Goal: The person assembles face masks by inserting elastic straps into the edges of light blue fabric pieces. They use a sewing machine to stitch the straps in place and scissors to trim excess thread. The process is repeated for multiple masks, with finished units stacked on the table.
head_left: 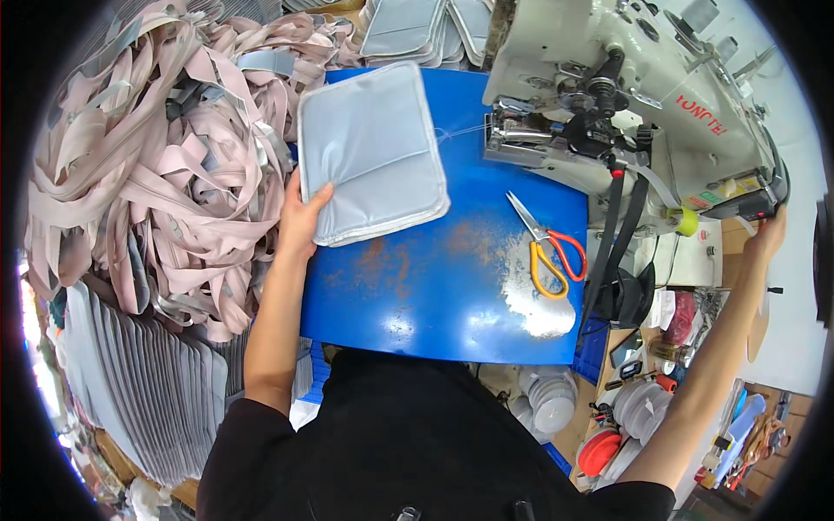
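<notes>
A light grey rectangular fabric panel (373, 148) with rounded corners and pale edging is tilted above the blue table. My left hand (302, 213) grips its left edge, thumb on top and fingers underneath. Fine threads run from the panel's right edge to the sewing machine (530, 130). At the far right, my right hand (768, 233) reaches up to the end of the machine, by a dark part with a small red light. Its fingers are mostly hidden there. Scissors (547, 247) with one red and one yellow handle lie on the table, blades partly apart.
A big tangled heap of pink and grey zipper tape (182, 165) rises at the left. Below it stands a long row of grey panels (143, 382); more panels (404, 30) lie at the back. The blue table (391, 313) has worn patches. Spools and tools (638, 408) fill the lower right.
</notes>
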`<state>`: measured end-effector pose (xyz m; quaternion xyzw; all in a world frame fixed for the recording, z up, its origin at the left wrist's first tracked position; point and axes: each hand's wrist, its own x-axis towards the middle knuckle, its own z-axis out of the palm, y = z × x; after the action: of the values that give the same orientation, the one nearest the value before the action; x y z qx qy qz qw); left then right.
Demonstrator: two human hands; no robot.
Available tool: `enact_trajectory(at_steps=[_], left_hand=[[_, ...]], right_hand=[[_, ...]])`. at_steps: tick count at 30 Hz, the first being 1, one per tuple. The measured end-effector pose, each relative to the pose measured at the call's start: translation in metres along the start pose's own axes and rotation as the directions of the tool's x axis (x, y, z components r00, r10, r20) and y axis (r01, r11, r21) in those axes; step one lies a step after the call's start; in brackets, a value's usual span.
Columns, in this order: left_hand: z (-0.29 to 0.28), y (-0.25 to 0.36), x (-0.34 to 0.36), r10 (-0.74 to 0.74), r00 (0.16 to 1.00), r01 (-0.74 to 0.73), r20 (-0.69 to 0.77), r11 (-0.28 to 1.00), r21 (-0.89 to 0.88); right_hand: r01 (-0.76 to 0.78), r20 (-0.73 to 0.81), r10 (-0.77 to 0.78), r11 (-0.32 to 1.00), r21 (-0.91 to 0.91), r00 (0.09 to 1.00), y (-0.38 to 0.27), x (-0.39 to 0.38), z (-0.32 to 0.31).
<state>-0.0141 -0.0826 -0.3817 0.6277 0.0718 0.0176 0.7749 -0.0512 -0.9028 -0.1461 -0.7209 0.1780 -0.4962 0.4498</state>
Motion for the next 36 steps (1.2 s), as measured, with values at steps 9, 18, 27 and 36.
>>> enact_trajectory(at_steps=[9, 18, 27, 36], left_hand=[[-0.001, 0.006, -0.012, -0.25, 0.961, 0.252, -0.119, 0.968, 0.009], [-0.012, -0.019, -0.008, -0.137, 0.967, 0.171, -0.213, 0.974, 0.15], [-0.001, -0.007, -0.004, -0.097, 0.983, 0.121, -0.154, 0.981, 0.151], [0.081, 0.043, 0.11, 0.233, 0.97, -0.242, 0.068, 0.934, 0.263]], right_hand=[[0.581, 0.887, 0.007, 0.753, -0.309, 0.462, -0.101, -0.389, 0.112], [-0.237, 0.929, 0.339, 0.924, -0.299, 0.15, -0.073, -0.393, 0.144], [0.177, 0.901, 0.158, 0.953, -0.246, 0.403, -0.109, -0.417, 0.245], [0.16, 0.837, 0.146, 0.95, -0.267, 0.527, -0.089, -0.428, 0.174]])
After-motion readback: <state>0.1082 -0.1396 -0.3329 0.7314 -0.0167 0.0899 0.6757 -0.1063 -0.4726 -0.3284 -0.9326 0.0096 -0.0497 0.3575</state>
